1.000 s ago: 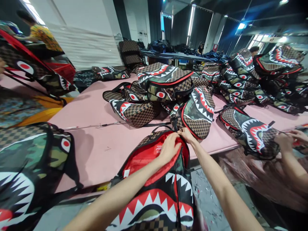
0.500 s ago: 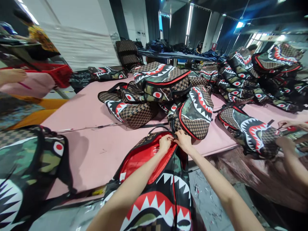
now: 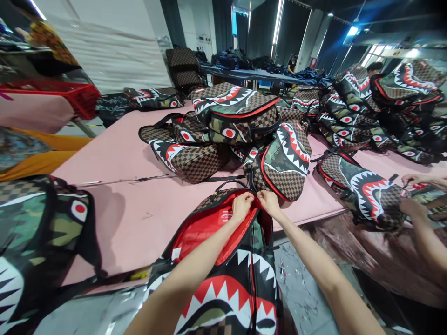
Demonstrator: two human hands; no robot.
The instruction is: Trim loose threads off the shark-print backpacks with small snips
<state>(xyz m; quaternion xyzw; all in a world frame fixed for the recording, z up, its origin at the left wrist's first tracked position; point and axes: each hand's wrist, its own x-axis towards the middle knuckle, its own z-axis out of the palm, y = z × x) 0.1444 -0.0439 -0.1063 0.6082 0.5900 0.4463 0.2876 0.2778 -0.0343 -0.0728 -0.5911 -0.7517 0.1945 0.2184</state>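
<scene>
Right in front of me a backpack (image 3: 226, 293) with shark teeth, camouflage and brown checks leans at the table edge. Its main compartment gapes, showing a red lining (image 3: 199, 232) with a small printed label. My left hand (image 3: 242, 206) reaches over the opening, fingers pinched on the backpack's upper right rim. Close beside it, my right hand (image 3: 268, 203) pinches the same rim from the outer side. The fingertips nearly meet, and whatever small part lies between them is hidden. A checked backpack (image 3: 288, 163) lies just beyond my right hand.
The pink table (image 3: 139, 204) carries a pile of similar backpacks (image 3: 240, 116) ahead and a larger heap (image 3: 352, 111) at the right. Another backpack (image 3: 45, 232) stands at the left edge. A co-worker's hands (image 3: 415, 200) work on a backpack (image 3: 363, 190) at the right.
My hands stay at the same rim, with the right fingers shifted slightly and curled in more. The co-worker's hand at the far left has gone out of view.
</scene>
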